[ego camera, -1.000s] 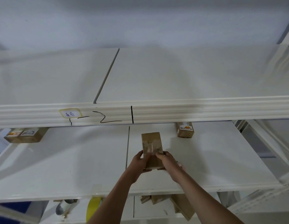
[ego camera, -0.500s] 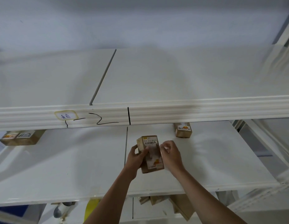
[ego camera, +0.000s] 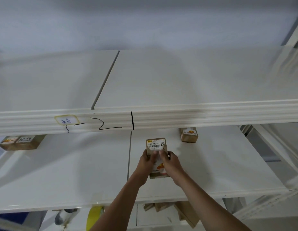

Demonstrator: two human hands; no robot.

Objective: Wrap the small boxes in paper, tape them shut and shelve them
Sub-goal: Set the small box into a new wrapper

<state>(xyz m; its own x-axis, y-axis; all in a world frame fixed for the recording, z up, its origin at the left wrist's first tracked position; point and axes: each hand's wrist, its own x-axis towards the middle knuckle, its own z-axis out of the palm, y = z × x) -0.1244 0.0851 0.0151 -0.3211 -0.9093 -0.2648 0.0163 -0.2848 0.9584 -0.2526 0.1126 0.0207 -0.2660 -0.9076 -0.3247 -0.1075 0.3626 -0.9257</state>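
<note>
Both hands hold one wrapped box [ego camera: 156, 148] over the middle shelf [ego camera: 220, 167], just right of the seam between its two panels. The left hand [ego camera: 147, 160] grips the box's left edge with fingers curled round it; the right hand [ego camera: 170, 161] grips the right edge, its fingers bent over the labelled top face. The box lies lengthwise away from the person, label up, with a printed code and barcode at its far end; whether its underside touches the shelf cannot be told. A second small box [ego camera: 188, 134] sits farther back and to the right on the same shelf, well apart from the held one. Another brown box [ego camera: 21, 142] lies at the shelf's far left. The upper shelf rail [ego camera: 211, 114] carries a handwritten tag [ego camera: 66, 120] and black pen marks. Below the middle shelf, a yellow tape roll [ego camera: 95, 215] shows at the lower edge.
</note>
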